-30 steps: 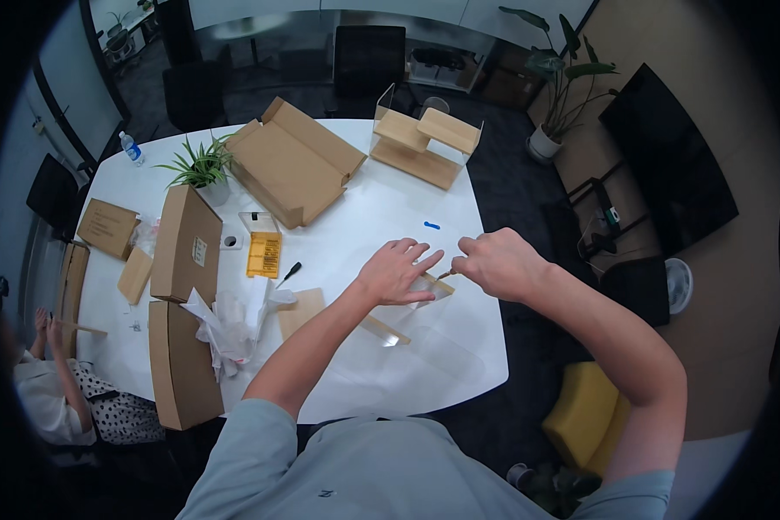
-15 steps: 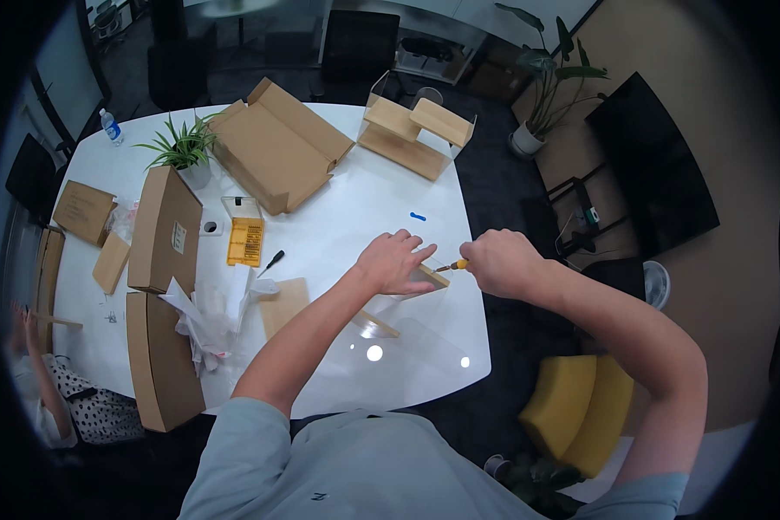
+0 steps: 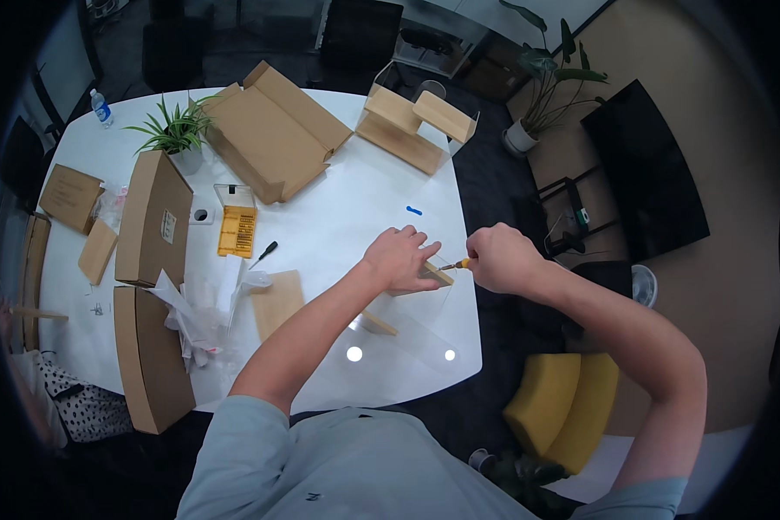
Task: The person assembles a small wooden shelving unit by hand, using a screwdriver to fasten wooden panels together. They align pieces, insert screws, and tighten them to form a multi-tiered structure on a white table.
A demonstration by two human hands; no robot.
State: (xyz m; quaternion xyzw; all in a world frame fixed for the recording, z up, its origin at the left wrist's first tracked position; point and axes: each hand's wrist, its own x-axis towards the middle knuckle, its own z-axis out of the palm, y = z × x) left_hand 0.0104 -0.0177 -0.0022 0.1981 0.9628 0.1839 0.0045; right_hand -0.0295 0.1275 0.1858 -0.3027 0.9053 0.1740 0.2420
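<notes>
My right hand (image 3: 500, 260) is closed around the yellow handle of a screwdriver (image 3: 462, 263). Its shaft points left, and the tip meets the edge of a light wooden board (image 3: 438, 275). My left hand (image 3: 401, 262) grips this board from the left, with the thumb along its near side and the fingers partly spread. The hand covers much of the board. Under and in front of it lies a clear panel (image 3: 416, 334), hard to make out against the white table. A second wooden piece (image 3: 379, 324) stands on the panel, partly behind my left forearm.
An assembled wood-and-clear shelf (image 3: 399, 139) and an open cardboard box (image 3: 269, 130) stand at the back. Nearer are a yellow bit case (image 3: 237, 232), a black screwdriver (image 3: 269, 250), a blue piece (image 3: 414, 211) and a loose board (image 3: 276, 303). Another person (image 3: 82, 407) sits far left.
The view has shifted slightly, so the tabletop things appear a little farther left and higher. Both hands keep their holds, and the screwdriver tip stays against the board's edge.
</notes>
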